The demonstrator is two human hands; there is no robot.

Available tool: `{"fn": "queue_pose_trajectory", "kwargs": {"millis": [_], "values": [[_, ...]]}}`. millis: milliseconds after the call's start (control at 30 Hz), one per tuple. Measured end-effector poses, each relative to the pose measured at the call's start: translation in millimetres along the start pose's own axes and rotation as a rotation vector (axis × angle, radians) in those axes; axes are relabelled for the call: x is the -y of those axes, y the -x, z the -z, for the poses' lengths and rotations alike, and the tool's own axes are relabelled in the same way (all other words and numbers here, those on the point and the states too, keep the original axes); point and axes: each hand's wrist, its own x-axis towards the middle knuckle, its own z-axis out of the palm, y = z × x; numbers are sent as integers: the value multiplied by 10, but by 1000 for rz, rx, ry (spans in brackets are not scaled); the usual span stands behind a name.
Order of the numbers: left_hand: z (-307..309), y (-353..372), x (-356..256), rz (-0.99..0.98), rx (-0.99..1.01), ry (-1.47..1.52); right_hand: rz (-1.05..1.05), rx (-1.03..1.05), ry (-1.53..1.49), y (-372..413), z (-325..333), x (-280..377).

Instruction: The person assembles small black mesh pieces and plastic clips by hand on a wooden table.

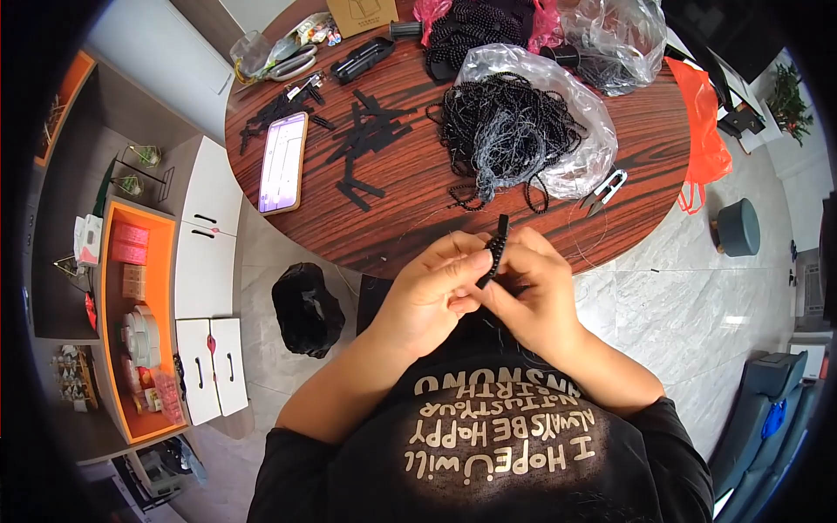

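Note:
Just in front of my chest, at the table's near edge, my left hand and my right hand meet around a short black strip with small black beads along it. Both hands pinch it between thumb and fingers, and its upper end sticks up between them. Beyond my hands lies a tangled heap of black beaded strings with loose grey threads, partly on a clear plastic bag. Thread snips with a white handle lie to the right. Fine thread trails on the tabletop near my right hand.
On the round wooden table are a phone, loose black strips, small black clips, grey-handled scissors and a cardboard box. A black-lined bin stands on the floor, left. An orange bag hangs right.

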Motion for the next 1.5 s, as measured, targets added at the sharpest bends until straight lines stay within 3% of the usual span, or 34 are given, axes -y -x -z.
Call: {"fn": "queue_pose_trajectory", "kwargs": {"millis": [67, 333, 400, 433, 467, 567, 633, 667, 733, 933, 1067, 1267, 1400, 1500], "values": [[-69, 10, 22, -68, -31, -134, 60, 32, 101, -29, -61, -85], [-145, 26, 73, -215, -134, -212, 102, 39, 20, -3, 55, -172], [-106, 36, -15, -279, -144, -230, -21, -117, -45, 39, 208, -218], [-106, 41, -61, -279, -132, -147, -253, -195, -141, 72, 370, -158], [-100, 53, -118, -278, -120, -60, -279, -313, -288, 97, 511, -209], [57, 83, -227, -282, 5, -4, -131, -555, -681, 76, 957, -293], [89, 126, -298, -267, -23, -16, -103, -599, -914, 76, 1255, -224], [107, 138, -324, -257, -49, -32, -85, -592, -1044, 119, 1477, -281], [117, 156, -354, -236, -105, -60, 5, -349, -1220, 234, 1882, -436], [203, 181, -334, -220, -59, 38, 8, -328, -1258, 188, 1966, -426], [253, 194, -398, -216, -77, 107, -307, -1150, -837, -193, 1405, 123], [253, 202, -398, -190, -121, -9, -251, -1180, -904, -53, 1646, -125], [213, 176, -336, -204, -188, -155, -30, -429, -1269, 234, 2011, -552], [124, 160, -249, -199, -179, -299, -48, -469, -1047, 149, 1605, -399]]}}
